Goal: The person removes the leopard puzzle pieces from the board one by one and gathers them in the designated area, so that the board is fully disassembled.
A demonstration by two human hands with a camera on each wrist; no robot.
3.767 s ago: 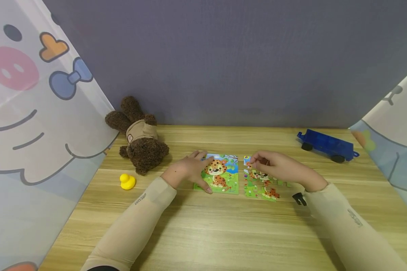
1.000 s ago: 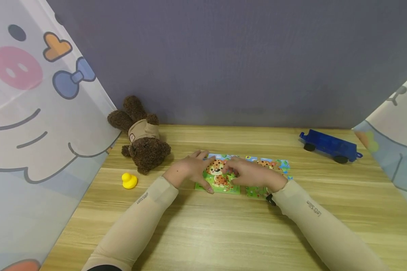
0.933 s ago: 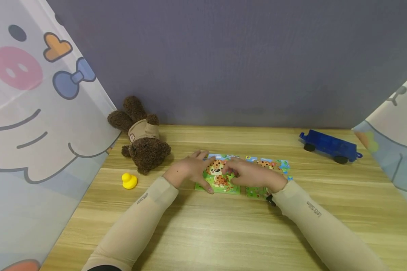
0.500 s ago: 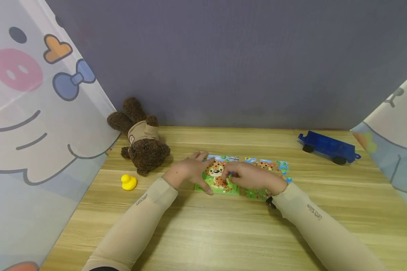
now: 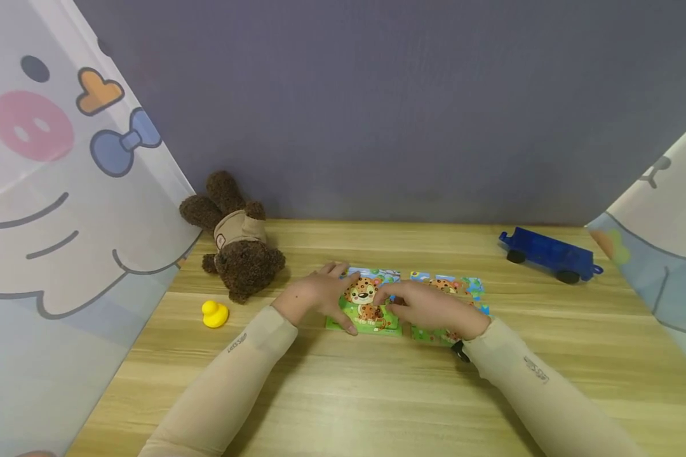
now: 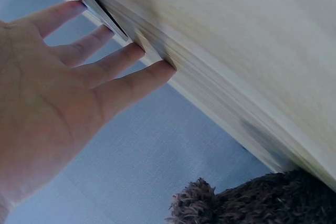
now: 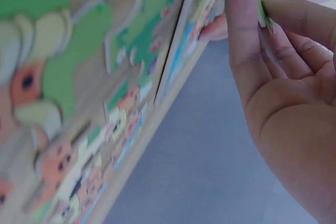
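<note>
In the head view my left hand (image 5: 322, 293) rests with spread fingers at the left edge of a square leopard picture board (image 5: 366, 328). The left wrist view shows those fingers straight, tips at the board edge and tabletop. My right hand (image 5: 434, 308) is over the board's right part. A green puzzle piece (image 7: 261, 13) is pinched between its thumb and index finger in the right wrist view. Under and beyond that hand lies a partly assembled leopard jigsaw (image 5: 447, 284), with gaps between its pieces; the forearm and hand cover some of it.
A brown plush toy (image 5: 242, 254) lies at the back left, and a yellow rubber duck (image 5: 214, 314) is in front of it. At the back right stands a blue toy wagon (image 5: 549, 252). A grey panel (image 5: 377, 114) rises behind the wooden table (image 5: 349, 393).
Since the oldest frame my right hand has moved left from the jigsaw to the picture board, with a green piece now in its fingers. My left hand has stayed in place.
</note>
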